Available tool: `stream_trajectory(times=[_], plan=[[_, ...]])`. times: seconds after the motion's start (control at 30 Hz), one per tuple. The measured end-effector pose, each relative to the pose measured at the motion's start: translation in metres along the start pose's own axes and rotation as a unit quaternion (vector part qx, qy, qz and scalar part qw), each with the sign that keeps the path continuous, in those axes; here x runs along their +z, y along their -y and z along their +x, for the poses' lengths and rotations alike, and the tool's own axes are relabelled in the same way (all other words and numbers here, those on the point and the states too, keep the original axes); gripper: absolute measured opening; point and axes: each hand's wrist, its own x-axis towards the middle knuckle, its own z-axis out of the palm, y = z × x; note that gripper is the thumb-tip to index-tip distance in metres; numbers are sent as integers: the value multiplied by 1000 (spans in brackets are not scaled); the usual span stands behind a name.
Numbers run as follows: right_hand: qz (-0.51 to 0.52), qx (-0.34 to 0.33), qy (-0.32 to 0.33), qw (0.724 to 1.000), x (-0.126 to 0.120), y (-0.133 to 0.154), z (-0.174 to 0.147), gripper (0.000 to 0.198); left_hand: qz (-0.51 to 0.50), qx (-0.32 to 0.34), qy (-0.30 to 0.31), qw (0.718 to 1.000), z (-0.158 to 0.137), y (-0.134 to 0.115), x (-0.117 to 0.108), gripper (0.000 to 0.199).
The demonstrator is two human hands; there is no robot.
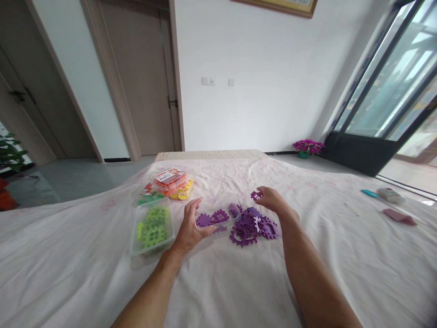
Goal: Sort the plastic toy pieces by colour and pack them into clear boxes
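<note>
Right hand [269,199] pinches 1 purple piece [254,195] above the purple pile [253,228], left hand [190,228] spread open steadying a clear box [218,218] of purple pieces, green-filled box [152,228] beside.

A home bedroom — bed sheet [85,255] underfoot; wooden doors [143,82], framed picture [283,5], sliding glass door [392,91].

Near cloth [221,291] before me lies open. Far left, three boxes [152,228] block passage; purple pile [252,228] obstructs centre; right side passable.
</note>
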Motion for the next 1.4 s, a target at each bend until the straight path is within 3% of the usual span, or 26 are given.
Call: stream_trajectory(times=[0.07, 0.13, 0.27, 0.4, 0.63, 0.8, 0.97, 1.17, 1.27, 1.4], plan=[[61, -44, -40, 996, -12, 24, -8, 55, 1, -7, 3, 1000, 0, 2, 0, 89], [112, -123, -39, 985, -18, 55, -20, 54, -1, -12, 3, 1000, 0, 4, 1, 92], [106, -260, 70, 957, -10, 110, -44, 41, -13, -20, 2, 1000, -2, 6, 2, 99], [53, -284, 114, 951, 14, 132, -51, 38, -27, -29, 0, 999, -3, 2, 4, 102], [32, -278, 127, 952, 39, 144, -45, 36, -25, -29, 6, 999, -2, -3, 2, 100], [78, -272, 136, 949, 41, 149, -45, 48, -16, -27, 4, 1000, -2, -2, 2, 100], [64, -289, 154, 943, 39, 150, -47, 26, -15, -26, 7, 1000, -2, -2, 2, 100], [177, -291, 111, 934, 30, 137, -38, 33, -22, -19, 1, 1000, -1, 1, 3, 99], [207, -241, 56, 946, 10, 112, -29, 32, -10, -17, -2, 1000, -1, 1, 3, 99], [88, -111, 12, 990, -10, 67, -18, 32, 11, -17, -6, 1000, -2, 1, 2, 98]])
